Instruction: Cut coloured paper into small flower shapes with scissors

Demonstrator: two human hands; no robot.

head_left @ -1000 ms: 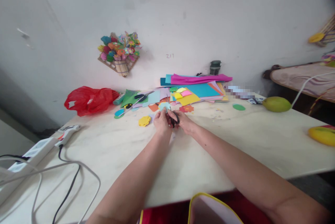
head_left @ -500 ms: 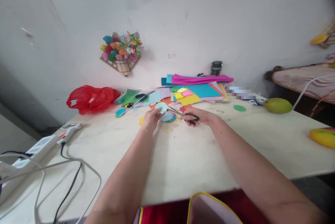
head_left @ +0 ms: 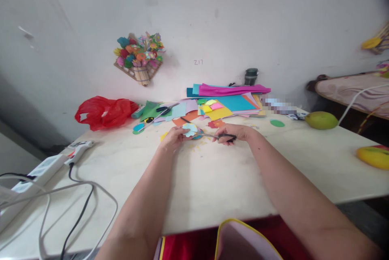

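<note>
My left hand (head_left: 175, 138) pinches a light blue paper piece (head_left: 190, 129) with a scalloped, flower-like edge. My right hand (head_left: 231, 133) is closed around the black handles of a pair of scissors (head_left: 206, 134), whose blades point left and reach the paper's edge. The blades look nearly closed. Below the held paper lie several round paper pieces, partly hidden by it. Tiny yellow scraps (head_left: 197, 147) are scattered on the table just under the scissors. A red paper flower (head_left: 216, 123) lies behind my right hand.
Coloured sheets (head_left: 237, 105) and a magenta roll (head_left: 234, 89) lie along the wall. At left are a red plastic bag (head_left: 105, 113), a second pair of scissors (head_left: 164, 110) and a power strip (head_left: 42, 174) with loose cables. A green mango (head_left: 321, 120) sits at right.
The scissors have turned from slanting to nearly level, and their blades have come together at the paper. The light blue paper has turned and now shows a scalloped edge.
</note>
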